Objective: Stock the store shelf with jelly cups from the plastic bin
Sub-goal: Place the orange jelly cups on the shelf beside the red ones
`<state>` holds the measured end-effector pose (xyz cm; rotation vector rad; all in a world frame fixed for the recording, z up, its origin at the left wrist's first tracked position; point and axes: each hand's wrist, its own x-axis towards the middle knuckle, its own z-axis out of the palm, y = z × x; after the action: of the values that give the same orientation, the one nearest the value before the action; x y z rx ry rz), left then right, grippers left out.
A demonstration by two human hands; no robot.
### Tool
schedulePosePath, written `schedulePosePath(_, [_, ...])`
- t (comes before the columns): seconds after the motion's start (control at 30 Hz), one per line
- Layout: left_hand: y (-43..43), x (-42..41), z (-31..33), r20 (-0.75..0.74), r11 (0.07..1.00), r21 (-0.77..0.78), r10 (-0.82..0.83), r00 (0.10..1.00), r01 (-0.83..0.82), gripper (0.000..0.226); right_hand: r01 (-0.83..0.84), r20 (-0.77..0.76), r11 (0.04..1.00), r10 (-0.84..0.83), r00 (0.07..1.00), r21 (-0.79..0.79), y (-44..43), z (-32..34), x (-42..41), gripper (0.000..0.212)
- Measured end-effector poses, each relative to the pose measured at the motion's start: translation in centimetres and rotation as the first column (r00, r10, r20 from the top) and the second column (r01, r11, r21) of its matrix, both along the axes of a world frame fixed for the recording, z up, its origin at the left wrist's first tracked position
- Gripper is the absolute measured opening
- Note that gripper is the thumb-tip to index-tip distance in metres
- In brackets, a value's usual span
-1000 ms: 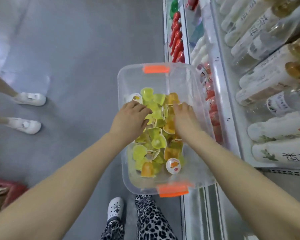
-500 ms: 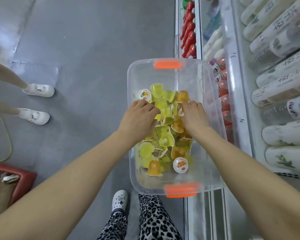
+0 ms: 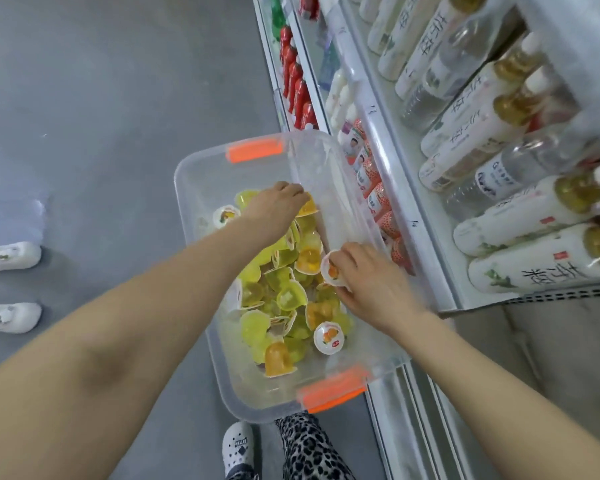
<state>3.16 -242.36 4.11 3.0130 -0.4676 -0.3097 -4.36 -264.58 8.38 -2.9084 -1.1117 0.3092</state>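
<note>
Reaching into the clear plastic bin (image 3: 201,188), both hands are working the pile of jelly cups (image 3: 284,292) so that two can be taken at once. The right hand (image 3: 371,285) is pinching a white-lidded cup (image 3: 330,270) at its rim, lid turned sideways, with the heap lying just to the left of that grip and the bin wall close on the other side. The left hand (image 3: 274,209) is curled down over an orange cup (image 3: 309,209) at the far end of the pile; whether it is actually clenched on it I cannot tell. Just beyond the right-hand grip, past the wall, the shelf (image 3: 395,174) is standing close, probably why the bin is parked against it.
</note>
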Motion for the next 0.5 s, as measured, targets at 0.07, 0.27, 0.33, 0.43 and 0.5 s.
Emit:
schedulePosePath(0.07, [-0.7, 1.3, -1.5, -0.014, 0.993, 0.048, -0.11, 0.994, 0.111, 0.06, 0.0, 0.037, 1.0, -0.001, 0.999, 0.03, -0.2, -0.7, 0.0, 0.032])
schedulePosePath(0.27, [-1.0, 3.3, -4.0, -0.004, 0.985, 0.157, -0.066, 0.998, 0.065, 0.054, -0.013, 0.058, 0.998, 0.009, 0.998, 0.065, -0.2, -1.5, 0.1, 0.03])
schedulePosePath(0.33, [-0.9, 3.6, -4.0, -0.006, 0.982, 0.185, 0.021, 1.0, -0.02, 0.046, -0.015, 0.061, 0.998, 0.012, 0.998, 0.062, -0.4, -1.4, 0.1, 0.03])
schedulePosePath(0.43, [0.0, 3.7, -4.1, -0.015, 0.983, 0.169, 0.07, 0.997, -0.067, 0.047, -0.015, 0.065, 0.999, 0.011, 0.998, 0.053, -0.5, -1.5, 0.1, 0.03])
schedulePosePath(0.5, [0.4, 3.3, -4.0, -0.034, 0.986, 0.128, 0.107, 0.994, -0.102, 0.054, -0.01, 0.065, 0.999, 0.007, 0.998, 0.052, -0.5, -1.5, 0.2, 0.031])
